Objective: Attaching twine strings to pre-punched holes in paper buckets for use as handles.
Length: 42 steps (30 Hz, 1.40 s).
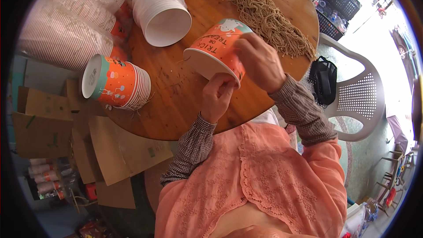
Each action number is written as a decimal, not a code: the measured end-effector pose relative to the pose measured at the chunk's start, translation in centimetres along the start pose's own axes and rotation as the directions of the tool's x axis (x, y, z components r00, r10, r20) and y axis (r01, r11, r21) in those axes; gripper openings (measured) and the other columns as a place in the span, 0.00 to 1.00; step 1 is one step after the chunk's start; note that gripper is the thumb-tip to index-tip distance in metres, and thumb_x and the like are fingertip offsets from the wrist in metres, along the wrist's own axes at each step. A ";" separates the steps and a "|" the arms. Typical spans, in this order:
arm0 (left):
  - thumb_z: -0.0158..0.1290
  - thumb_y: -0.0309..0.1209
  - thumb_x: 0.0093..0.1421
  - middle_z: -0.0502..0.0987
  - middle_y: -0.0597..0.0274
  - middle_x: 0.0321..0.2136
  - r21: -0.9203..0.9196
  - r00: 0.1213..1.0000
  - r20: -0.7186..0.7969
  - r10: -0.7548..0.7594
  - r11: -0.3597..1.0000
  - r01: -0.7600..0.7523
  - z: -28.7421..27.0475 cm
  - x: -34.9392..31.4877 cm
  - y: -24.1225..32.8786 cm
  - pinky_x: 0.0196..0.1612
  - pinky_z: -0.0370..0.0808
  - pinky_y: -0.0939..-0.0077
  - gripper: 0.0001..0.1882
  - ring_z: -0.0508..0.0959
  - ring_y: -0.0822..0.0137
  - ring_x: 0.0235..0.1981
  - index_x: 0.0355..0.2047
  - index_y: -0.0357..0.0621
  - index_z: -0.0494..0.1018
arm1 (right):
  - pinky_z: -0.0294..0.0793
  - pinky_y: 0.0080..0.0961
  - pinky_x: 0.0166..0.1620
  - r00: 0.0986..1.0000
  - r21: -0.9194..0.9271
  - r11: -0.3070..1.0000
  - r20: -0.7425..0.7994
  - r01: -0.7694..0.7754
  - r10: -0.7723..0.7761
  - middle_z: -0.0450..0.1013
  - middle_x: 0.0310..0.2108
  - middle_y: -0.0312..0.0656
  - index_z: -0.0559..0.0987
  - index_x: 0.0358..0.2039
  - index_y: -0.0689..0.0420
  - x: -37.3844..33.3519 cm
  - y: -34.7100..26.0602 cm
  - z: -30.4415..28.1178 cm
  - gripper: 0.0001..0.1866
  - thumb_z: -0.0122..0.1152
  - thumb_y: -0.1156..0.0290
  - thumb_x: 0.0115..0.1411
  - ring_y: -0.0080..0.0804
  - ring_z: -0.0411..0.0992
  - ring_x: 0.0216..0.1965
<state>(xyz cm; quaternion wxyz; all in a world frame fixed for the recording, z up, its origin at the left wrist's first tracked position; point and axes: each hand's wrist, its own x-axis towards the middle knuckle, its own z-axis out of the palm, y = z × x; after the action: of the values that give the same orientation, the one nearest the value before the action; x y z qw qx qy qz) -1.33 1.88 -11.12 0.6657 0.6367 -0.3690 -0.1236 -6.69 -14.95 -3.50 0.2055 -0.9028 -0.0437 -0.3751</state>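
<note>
Both hands hold an orange paper cup (216, 49) tilted above the round wooden tabletop (176, 83); the left hand (217, 98) has its grip clamped on the rim; the right hand (260, 61) clasps its side; a pile of tan string (273, 17) lies just beyond.

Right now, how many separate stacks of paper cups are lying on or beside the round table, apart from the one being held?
3: an orange printed stack at the table's left edge, a white stack at the top, and bagged striped stacks far left, whose number inside the bags I cannot tell.
</note>
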 end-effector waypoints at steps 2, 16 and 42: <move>0.51 0.19 0.59 0.73 0.60 0.29 0.174 0.999 0.042 -0.017 0.985 0.009 -0.6 -0.4 0.6 0.33 0.74 0.78 0.03 0.77 0.72 0.30 0.34 0.35 0.73 | 0.75 0.38 0.39 0.937 0.102 0.932 -0.082 0.347 -0.340 0.70 0.38 0.44 0.75 0.40 0.57 2.1 -2.1 0.2 0.16 0.64 0.71 0.50 0.45 0.73 0.38; 0.51 0.25 0.62 0.79 0.56 0.32 0.143 0.946 -0.313 0.085 0.989 -0.042 -5.3 1.1 4.5 0.35 0.75 0.72 0.04 0.78 0.66 0.30 0.34 0.38 0.75 | 0.69 0.30 0.26 0.966 0.173 0.953 -0.032 -0.249 0.258 0.69 0.19 0.45 0.74 0.42 0.59 2.2 -2.6 -0.5 0.12 0.57 0.72 0.57 0.34 0.70 0.19; 0.51 0.28 0.66 0.77 0.64 0.25 -0.205 0.931 0.235 -0.278 0.922 0.327 -4.6 5.3 8.0 0.26 0.72 0.85 0.09 0.73 0.78 0.22 0.40 0.34 0.72 | 0.72 0.37 0.34 0.969 0.236 0.971 0.245 -0.041 -0.018 0.75 0.26 0.47 0.77 0.31 0.60 7.0 -1.4 0.0 0.07 0.61 0.71 0.53 0.47 0.74 0.29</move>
<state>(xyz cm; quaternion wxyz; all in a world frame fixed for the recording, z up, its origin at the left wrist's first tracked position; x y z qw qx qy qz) 2.86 3.27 -1.44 0.6699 0.5849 -0.3135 -0.3331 -2.03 -14.22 1.81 0.3079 -0.9112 -0.1083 -0.2513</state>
